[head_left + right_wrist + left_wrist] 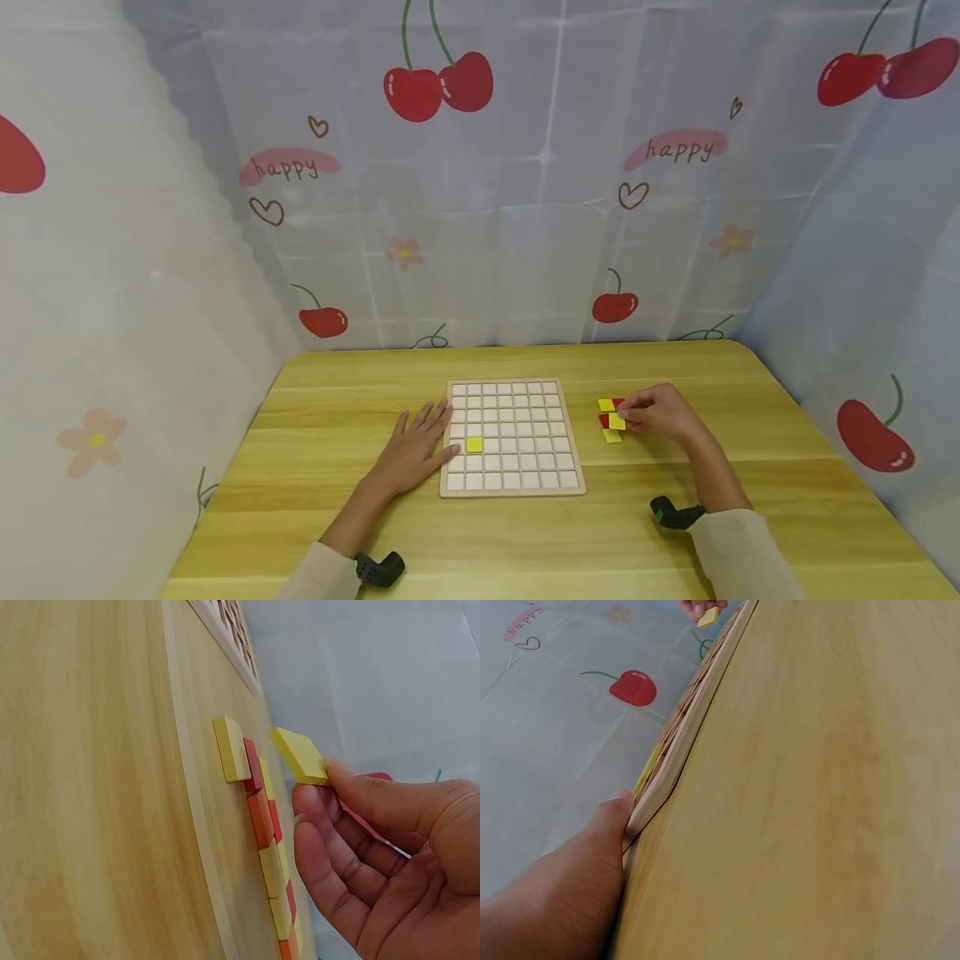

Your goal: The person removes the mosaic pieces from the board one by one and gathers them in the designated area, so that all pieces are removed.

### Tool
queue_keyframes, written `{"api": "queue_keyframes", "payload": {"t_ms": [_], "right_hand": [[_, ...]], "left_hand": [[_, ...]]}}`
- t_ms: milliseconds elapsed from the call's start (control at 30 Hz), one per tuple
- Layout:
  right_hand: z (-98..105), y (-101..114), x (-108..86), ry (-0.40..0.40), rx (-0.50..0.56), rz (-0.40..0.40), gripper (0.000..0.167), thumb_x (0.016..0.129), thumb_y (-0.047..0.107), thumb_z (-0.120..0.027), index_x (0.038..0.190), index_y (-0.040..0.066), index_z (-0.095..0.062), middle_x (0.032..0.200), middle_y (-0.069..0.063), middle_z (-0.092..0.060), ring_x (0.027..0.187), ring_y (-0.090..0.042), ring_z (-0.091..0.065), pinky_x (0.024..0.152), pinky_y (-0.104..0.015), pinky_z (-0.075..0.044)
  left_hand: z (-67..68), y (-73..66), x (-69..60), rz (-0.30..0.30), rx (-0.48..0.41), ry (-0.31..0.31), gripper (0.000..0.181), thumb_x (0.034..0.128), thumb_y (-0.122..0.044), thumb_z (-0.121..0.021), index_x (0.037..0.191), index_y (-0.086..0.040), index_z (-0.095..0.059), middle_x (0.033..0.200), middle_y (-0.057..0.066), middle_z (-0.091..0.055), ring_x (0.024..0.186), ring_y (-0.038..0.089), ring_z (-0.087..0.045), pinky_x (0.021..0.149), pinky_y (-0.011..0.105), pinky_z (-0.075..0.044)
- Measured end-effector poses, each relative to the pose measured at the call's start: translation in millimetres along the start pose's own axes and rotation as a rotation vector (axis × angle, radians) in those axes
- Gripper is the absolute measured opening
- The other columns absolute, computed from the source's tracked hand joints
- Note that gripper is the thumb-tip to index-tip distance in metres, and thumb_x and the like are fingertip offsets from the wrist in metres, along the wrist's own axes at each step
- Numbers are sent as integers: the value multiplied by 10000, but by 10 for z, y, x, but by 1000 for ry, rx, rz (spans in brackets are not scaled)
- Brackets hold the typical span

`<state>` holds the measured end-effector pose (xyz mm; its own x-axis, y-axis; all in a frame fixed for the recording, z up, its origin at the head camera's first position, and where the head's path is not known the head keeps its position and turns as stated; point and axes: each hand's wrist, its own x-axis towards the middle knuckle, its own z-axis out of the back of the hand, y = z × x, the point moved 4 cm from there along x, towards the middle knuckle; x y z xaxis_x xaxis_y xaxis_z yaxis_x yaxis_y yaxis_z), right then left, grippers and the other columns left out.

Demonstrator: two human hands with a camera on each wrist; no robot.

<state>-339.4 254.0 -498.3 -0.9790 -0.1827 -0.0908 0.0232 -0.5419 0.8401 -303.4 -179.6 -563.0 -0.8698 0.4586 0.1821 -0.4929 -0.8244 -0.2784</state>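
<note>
A wooden grid board (513,493) of white square cells lies on the table, with one yellow tile (474,444) in a cell near its left side. My left hand (411,454) rests at the board's left edge, fingers spread and thumb touching the frame. To the right of the board, my right hand (662,412) pinches a yellow square tile (301,756) between thumb and fingertips. This tile is raised above a cluster of loose tiles. In the right wrist view the cluster shows a yellow tile (231,748), a red tile (253,766) and an orange tile (261,819).
The wooden table (517,550) stands against a pale curtain (517,275) printed with cherries, hearts and flowers. Similar curtains hang on both sides. Each wrist wears a black device, such as the left wrist device (381,570).
</note>
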Motion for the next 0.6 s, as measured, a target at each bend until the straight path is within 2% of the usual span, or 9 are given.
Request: {"api": "queue_keyframes", "payload": {"t_ms": [300,600], "right_hand": [[78,-133,-11,-1,-25,-58,175,954,64,-703,1035,-84,-748,986,-147,-722,804,-219,-694,758,-362,-610],[140,-164,-26,23,-12,-80,191,957,56,-698,1042,-110,-738,979,-156,-719,788,-201,-689,750,-362,-610]], "left_hand": [[-1,9,-11,19,-1,32,791,1035,-645,-355,1638,-162,-187,1699,-5,-130,1555,287,-140,1203,622,-59],[39,-30,-17,-10,-17,-19,770,1040,-583,-440,1622,-113,-258,1685,48,-208,1539,330,-197,1186,655,-90]]}}
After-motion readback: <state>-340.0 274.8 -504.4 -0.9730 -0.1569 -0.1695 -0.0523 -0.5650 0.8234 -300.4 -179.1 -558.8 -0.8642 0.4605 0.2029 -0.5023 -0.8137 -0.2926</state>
